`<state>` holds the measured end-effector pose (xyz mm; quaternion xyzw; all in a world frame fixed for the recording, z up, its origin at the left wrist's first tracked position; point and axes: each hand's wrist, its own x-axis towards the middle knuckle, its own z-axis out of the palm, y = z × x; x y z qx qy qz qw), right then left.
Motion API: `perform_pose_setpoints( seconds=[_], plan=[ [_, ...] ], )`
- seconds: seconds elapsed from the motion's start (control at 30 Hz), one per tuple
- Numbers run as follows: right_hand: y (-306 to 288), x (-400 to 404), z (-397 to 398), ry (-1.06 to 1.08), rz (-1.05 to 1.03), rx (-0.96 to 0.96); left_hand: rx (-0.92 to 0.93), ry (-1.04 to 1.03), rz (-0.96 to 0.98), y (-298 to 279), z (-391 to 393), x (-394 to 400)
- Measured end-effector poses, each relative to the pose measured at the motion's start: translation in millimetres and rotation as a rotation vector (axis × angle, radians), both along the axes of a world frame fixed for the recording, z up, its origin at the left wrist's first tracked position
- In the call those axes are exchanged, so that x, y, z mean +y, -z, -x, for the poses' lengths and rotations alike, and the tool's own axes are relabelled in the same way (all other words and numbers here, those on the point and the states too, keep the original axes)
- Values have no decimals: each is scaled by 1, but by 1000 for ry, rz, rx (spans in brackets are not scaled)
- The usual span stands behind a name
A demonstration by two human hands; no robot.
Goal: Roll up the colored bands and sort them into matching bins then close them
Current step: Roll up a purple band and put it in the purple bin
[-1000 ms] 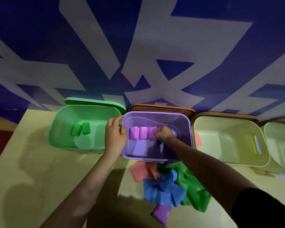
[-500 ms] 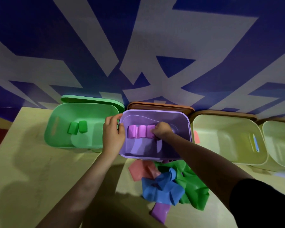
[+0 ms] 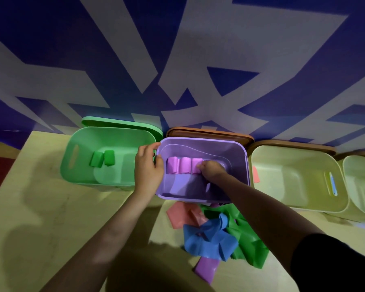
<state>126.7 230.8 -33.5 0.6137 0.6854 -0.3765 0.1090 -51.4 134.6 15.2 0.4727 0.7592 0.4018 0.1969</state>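
We see the purple bin (image 3: 202, 144) holding a row of rolled purple bands (image 3: 184, 165) side by side on its floor, the green bin (image 3: 76, 161) to its left holding two green rolls (image 3: 102, 158), and the pale bins (image 3: 293, 175) on the right. Our left hand (image 3: 148, 168) grips the purple bin's left rim, while the right hand (image 3: 212, 169), fingers curled, presses on the rightmost roll. Unrolled bands (image 3: 215, 234) in red, blue, green and purple lie heaped on the table (image 3: 40, 207) just before the bin.

Staged sorting/demo space, prob lab or activity rm, blue-white graphic wall (image 3: 177, 60), pale tabletop (image 3: 40, 207), row of bins (image 3: 299, 175)
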Motion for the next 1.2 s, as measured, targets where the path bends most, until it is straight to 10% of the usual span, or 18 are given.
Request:
perform_pose_setpoints(
  seconds=[0.57, 1.2],
  plan=[
    [-11, 6, -21, 78, 2, 23, 46, 73, 131, -13, -2, -1],
    [-122, -84, -98, 334, -143, 748, 163, 199, 52, -63, -74, -62]
  ],
)
